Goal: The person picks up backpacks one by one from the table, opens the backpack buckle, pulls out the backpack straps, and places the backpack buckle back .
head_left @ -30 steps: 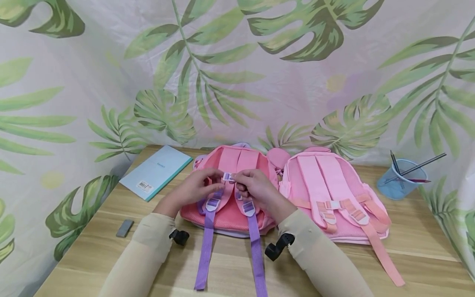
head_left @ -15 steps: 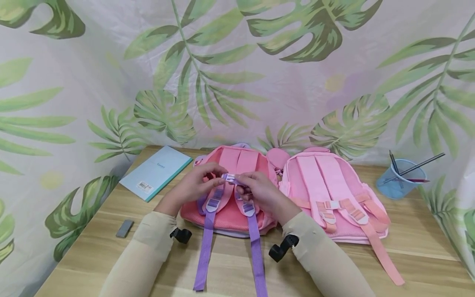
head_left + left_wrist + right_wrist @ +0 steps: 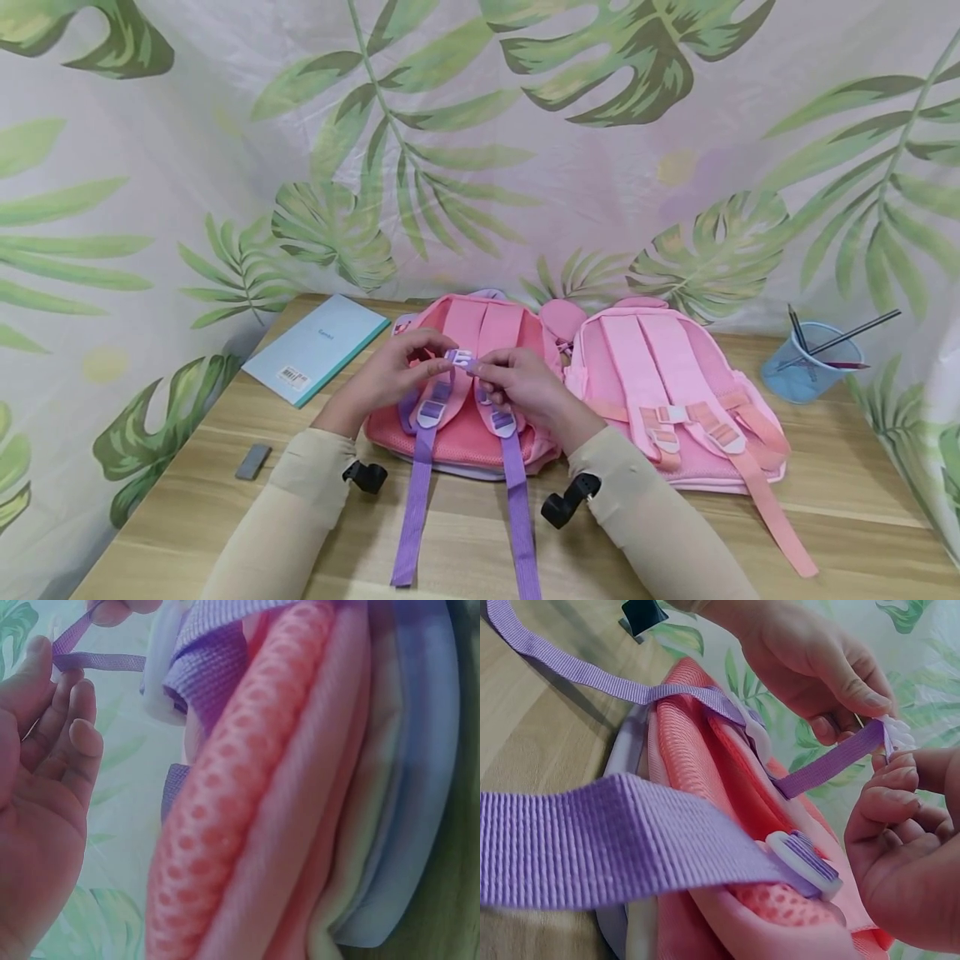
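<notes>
A coral-pink backpack [image 3: 453,446] with purple webbing lies back side up in the head view. Its white chest-strap buckle [image 3: 463,357] is held up over the shoulder straps, its two sides together. My left hand [image 3: 393,372] pinches the buckle's left side, where purple webbing [image 3: 832,761] runs into it. My right hand [image 3: 528,385] pinches the strap at the buckle's right side between thumb and forefinger, its other fingers curled. Fingertips partly cover the buckle in both wrist views. Purple strap tails [image 3: 417,517] hang toward the table's front.
To the right lies a lighter pink backpack [image 3: 622,358] with orange straps. Beyond it stands a blue mesh cup [image 3: 798,375] with pencils. A light blue notebook [image 3: 315,342] and a grey eraser [image 3: 252,461] lie left on the wooden table [image 3: 195,525]. A leaf-print curtain [image 3: 465,167] hangs behind.
The buckle has turned a little and shows more of its face than a second ago. My right hand's fingertips shifted right along the strap, then back toward the buckle. My left hand barely moved.
</notes>
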Demonstrator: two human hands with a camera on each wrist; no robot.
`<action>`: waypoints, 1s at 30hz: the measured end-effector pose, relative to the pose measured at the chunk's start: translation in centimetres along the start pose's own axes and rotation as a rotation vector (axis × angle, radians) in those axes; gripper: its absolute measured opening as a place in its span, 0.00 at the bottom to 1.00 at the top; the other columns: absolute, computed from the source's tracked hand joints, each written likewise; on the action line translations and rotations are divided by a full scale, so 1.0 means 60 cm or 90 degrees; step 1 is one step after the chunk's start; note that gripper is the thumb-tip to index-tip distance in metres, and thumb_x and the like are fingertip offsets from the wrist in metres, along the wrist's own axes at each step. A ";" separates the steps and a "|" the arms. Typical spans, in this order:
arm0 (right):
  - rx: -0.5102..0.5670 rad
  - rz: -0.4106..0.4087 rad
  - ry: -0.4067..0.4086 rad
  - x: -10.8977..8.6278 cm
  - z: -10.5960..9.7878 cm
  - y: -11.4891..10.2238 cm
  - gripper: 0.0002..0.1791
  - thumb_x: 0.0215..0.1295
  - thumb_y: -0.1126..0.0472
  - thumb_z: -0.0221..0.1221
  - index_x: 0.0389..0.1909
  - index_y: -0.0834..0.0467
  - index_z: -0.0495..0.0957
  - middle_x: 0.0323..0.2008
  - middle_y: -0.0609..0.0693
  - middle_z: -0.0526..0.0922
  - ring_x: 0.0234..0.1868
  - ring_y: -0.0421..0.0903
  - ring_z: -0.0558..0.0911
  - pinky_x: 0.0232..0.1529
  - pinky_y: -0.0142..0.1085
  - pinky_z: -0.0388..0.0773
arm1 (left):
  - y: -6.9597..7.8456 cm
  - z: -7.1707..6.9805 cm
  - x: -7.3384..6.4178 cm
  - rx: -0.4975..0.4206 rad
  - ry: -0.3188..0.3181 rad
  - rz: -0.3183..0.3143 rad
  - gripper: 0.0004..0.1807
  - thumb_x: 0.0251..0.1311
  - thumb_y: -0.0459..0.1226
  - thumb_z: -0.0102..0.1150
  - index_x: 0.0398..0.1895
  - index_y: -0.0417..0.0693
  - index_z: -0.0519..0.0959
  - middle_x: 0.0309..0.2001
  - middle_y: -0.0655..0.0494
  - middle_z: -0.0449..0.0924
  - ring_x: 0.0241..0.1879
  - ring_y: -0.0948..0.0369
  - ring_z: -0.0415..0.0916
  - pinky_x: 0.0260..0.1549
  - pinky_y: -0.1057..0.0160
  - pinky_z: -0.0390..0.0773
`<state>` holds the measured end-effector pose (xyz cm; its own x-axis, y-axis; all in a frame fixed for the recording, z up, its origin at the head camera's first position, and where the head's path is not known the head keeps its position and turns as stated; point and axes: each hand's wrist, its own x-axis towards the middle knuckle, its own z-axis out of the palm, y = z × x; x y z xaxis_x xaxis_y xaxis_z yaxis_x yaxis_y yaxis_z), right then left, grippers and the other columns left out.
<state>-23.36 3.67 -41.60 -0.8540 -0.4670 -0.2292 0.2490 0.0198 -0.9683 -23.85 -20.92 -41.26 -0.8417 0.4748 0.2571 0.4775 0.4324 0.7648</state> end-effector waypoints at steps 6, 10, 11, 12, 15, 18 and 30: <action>0.006 -0.008 0.001 0.005 0.012 0.002 0.11 0.81 0.65 0.57 0.50 0.72 0.81 0.21 0.48 0.73 0.21 0.40 0.69 0.21 0.29 0.66 | -0.005 0.001 -0.002 -0.001 -0.011 -0.001 0.11 0.73 0.32 0.67 0.55 0.45 0.85 0.46 0.52 0.85 0.45 0.57 0.78 0.46 0.64 0.80; 0.028 -0.011 -0.007 0.010 0.017 0.003 0.10 0.81 0.67 0.55 0.47 0.73 0.77 0.22 0.48 0.73 0.21 0.40 0.68 0.21 0.29 0.65 | -0.006 0.002 -0.001 -0.002 -0.017 0.000 0.10 0.73 0.33 0.67 0.54 0.47 0.86 0.46 0.54 0.85 0.45 0.57 0.79 0.46 0.62 0.80; 0.029 -0.011 -0.008 0.011 0.018 0.004 0.10 0.81 0.67 0.55 0.47 0.73 0.76 0.23 0.48 0.73 0.21 0.40 0.68 0.21 0.29 0.65 | -0.005 0.002 -0.001 -0.003 -0.017 0.001 0.10 0.73 0.34 0.67 0.54 0.48 0.86 0.46 0.55 0.85 0.45 0.57 0.79 0.46 0.61 0.80; 0.031 -0.009 -0.009 0.012 0.019 0.004 0.10 0.81 0.67 0.55 0.47 0.73 0.76 0.23 0.47 0.73 0.21 0.40 0.68 0.21 0.29 0.65 | -0.005 0.003 -0.002 -0.004 -0.017 0.003 0.10 0.73 0.34 0.67 0.54 0.49 0.86 0.46 0.55 0.85 0.45 0.57 0.79 0.46 0.61 0.80; 0.035 -0.003 -0.014 0.012 0.018 0.003 0.12 0.82 0.66 0.54 0.49 0.74 0.76 0.24 0.47 0.74 0.22 0.40 0.69 0.22 0.29 0.66 | -0.007 0.002 -0.003 -0.006 -0.012 0.004 0.09 0.73 0.34 0.67 0.53 0.50 0.87 0.45 0.56 0.85 0.45 0.57 0.79 0.45 0.61 0.79; 0.053 0.009 -0.020 0.009 0.013 0.002 0.13 0.82 0.64 0.55 0.51 0.74 0.77 0.23 0.47 0.75 0.22 0.40 0.70 0.22 0.29 0.67 | -0.007 0.003 -0.004 -0.009 -0.003 -0.002 0.09 0.74 0.34 0.67 0.53 0.50 0.87 0.45 0.55 0.85 0.44 0.57 0.78 0.44 0.61 0.79; 0.065 0.036 -0.026 0.004 -0.003 0.004 0.18 0.83 0.64 0.55 0.58 0.77 0.78 0.24 0.47 0.79 0.23 0.39 0.74 0.23 0.29 0.72 | -0.007 0.003 -0.004 -0.011 0.006 -0.009 0.10 0.73 0.33 0.67 0.54 0.47 0.86 0.47 0.53 0.86 0.44 0.56 0.78 0.46 0.62 0.80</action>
<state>-23.56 3.75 -41.90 -0.8186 -0.5034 -0.2764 0.3429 -0.0423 -0.9384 -23.81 -21.09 -41.74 -0.8511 0.4610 0.2511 0.4605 0.4260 0.7788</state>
